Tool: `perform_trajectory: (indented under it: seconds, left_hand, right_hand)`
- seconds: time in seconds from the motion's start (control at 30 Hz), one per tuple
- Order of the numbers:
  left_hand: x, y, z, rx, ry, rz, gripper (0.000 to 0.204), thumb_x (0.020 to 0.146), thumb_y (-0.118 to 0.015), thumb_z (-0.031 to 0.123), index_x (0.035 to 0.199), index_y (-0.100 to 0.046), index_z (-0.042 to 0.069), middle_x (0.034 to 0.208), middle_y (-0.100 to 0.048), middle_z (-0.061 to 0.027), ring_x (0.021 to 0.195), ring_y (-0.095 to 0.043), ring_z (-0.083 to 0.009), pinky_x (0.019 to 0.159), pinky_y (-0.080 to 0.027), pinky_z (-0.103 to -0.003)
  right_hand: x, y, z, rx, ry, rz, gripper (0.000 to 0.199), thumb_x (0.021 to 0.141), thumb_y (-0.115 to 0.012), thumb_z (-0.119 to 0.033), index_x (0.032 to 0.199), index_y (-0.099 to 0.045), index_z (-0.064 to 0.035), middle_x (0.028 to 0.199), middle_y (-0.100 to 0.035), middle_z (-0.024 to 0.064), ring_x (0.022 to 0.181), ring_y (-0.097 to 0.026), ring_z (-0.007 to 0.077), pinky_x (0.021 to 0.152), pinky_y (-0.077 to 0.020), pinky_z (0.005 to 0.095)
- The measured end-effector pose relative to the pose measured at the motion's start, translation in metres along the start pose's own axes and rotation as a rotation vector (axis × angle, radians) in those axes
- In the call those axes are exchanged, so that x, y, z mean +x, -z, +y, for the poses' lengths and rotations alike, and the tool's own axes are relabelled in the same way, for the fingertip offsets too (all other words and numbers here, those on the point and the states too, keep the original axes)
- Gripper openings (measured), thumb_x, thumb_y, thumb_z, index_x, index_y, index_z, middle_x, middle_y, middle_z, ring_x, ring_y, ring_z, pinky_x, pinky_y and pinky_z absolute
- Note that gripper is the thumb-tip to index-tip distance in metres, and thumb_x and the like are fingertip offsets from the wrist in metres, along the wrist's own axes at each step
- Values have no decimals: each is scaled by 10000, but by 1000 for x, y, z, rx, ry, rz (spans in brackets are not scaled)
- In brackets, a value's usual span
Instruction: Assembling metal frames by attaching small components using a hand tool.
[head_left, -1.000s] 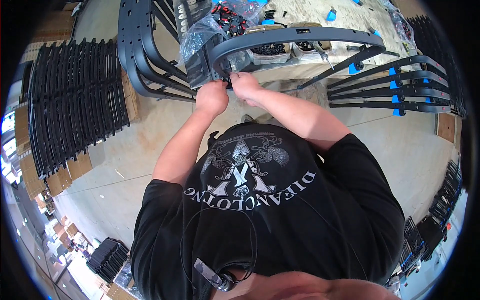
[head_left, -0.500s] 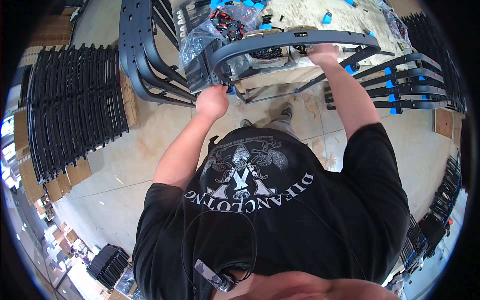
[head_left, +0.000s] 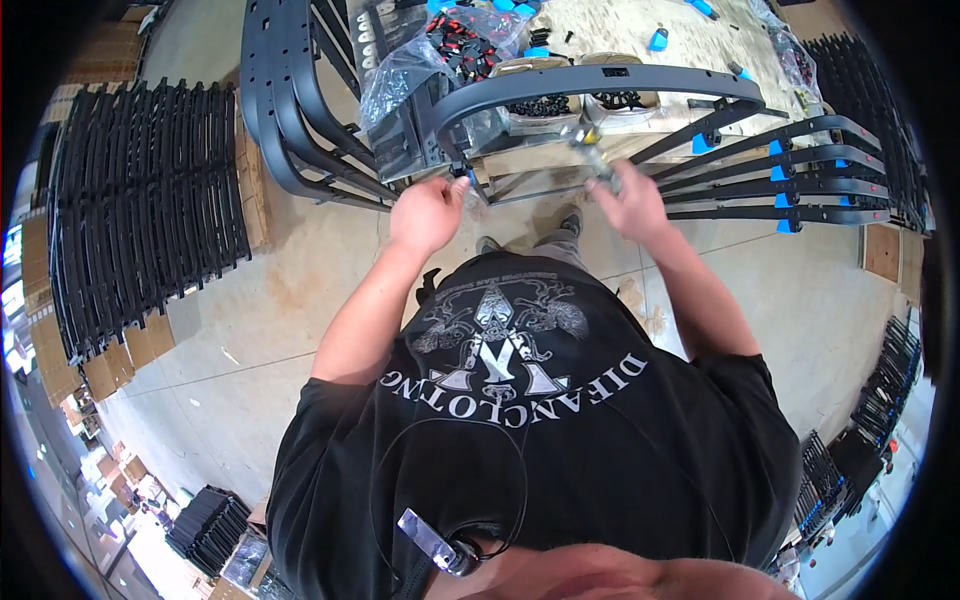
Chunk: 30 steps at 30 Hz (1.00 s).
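Note:
A curved black metal frame (head_left: pixel 620 78) arches across in front of me, its left end coming down near my left hand. My left hand (head_left: pixel 425 213) is closed at that end, thumb and fingertips against a small black piece (head_left: pixel 459 170) with a bit of blue beside it. My right hand (head_left: pixel 632 205) is wrapped round the handle of what looks like a hammer (head_left: pixel 588 145). Its grey and yellow head points up and away from me, smeared by motion. The hammer is inside the arch, to the right of my left hand and apart from it.
Beyond the arch, a worktable (head_left: pixel 640 20) carries a plastic bag of red and black parts (head_left: pixel 465 50) and tubs of black screws (head_left: pixel 620 100). More curved frames (head_left: pixel 290 110) stand at left, others with blue pieces (head_left: pixel 790 185) at right. Black bars (head_left: pixel 150 215) are stacked far left.
My right hand has drawn back from the screw tubs behind the arch toward me, and the hammer now shows in it. My left hand stays by the frame's left end, its thumb shifted.

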<state>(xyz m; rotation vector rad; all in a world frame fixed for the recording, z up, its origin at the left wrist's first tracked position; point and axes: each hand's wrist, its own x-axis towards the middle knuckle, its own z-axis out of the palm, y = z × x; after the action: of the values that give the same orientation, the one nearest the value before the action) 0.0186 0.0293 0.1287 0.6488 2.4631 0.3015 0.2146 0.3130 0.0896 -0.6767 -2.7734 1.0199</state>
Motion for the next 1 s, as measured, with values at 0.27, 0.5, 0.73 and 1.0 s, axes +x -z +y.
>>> perform_trajectory:
  seconds: [0.27,0.5,0.73,1.0]
  left_hand:
    - [2,-36,-3,-1142,51,-447,497,990,-638,492,1094,-641,6,950,-675,-82,797,-649,-149,642,-552,-298]
    - [-9,-43,-23,-1563,199,-433,266,993,-658,179,1141,-566,-22,974,-687,-119,870,-720,-201,726,-611,-342]
    - [-20,-63,-41,-1410,-16,37,413,928,-693,20,1306,-532,-18,958,-694,-72,862,-698,-159,783,-537,-268]
    - [10,-73,-81,-1588,-130,366,177,1004,-645,99,1166,-639,26,952,-684,-49,831,-636,-122,759,-518,-257]
  right_hand:
    - [-16,-42,-69,-325,520,-108,379,844,-702,-235,1206,-644,-135,1069,-672,79,931,-688,264,816,-543,408]
    - [-15,-54,-87,-301,636,-167,525,815,-729,-240,1314,-615,-122,1114,-597,69,1084,-608,239,944,-494,399]
    - [-5,-83,-75,-69,711,-378,531,815,-720,-213,1320,-607,-91,1234,-590,111,1184,-561,305,1023,-455,439]
    - [-16,-107,-42,294,244,-196,390,836,-674,-174,1200,-616,-45,963,-625,121,895,-614,255,854,-511,376]
